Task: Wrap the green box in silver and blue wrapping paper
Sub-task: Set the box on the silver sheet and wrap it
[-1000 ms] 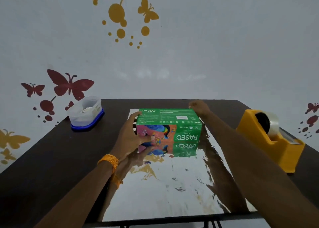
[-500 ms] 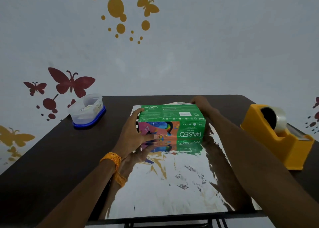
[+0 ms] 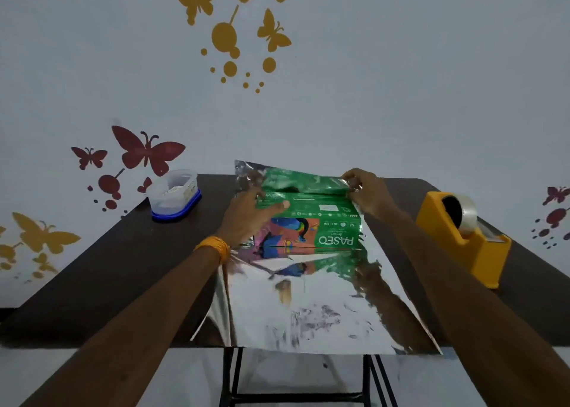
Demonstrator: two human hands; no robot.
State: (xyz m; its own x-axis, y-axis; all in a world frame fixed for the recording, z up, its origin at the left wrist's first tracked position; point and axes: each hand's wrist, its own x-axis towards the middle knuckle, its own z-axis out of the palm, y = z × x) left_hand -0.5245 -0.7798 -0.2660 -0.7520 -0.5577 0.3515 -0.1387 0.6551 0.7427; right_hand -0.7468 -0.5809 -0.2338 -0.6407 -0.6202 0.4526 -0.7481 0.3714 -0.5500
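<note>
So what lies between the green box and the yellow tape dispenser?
In the head view, only the person's right forearm crosses between green box and tape dispenser, above a sliver of wrapping paper and dark table.

Mid-frame we find the green cardboard box (image 3: 324,221) on the silver foil wrapping sheet (image 3: 308,314), which lies on the dark rectangular desk (image 3: 123,268), overhanging its near edge and rising behind the box. On the desk, the clear plastic tub (image 3: 174,195) sits at centre left of the frame, the yellow tape dispenser (image 3: 462,237) at centre right.
</note>
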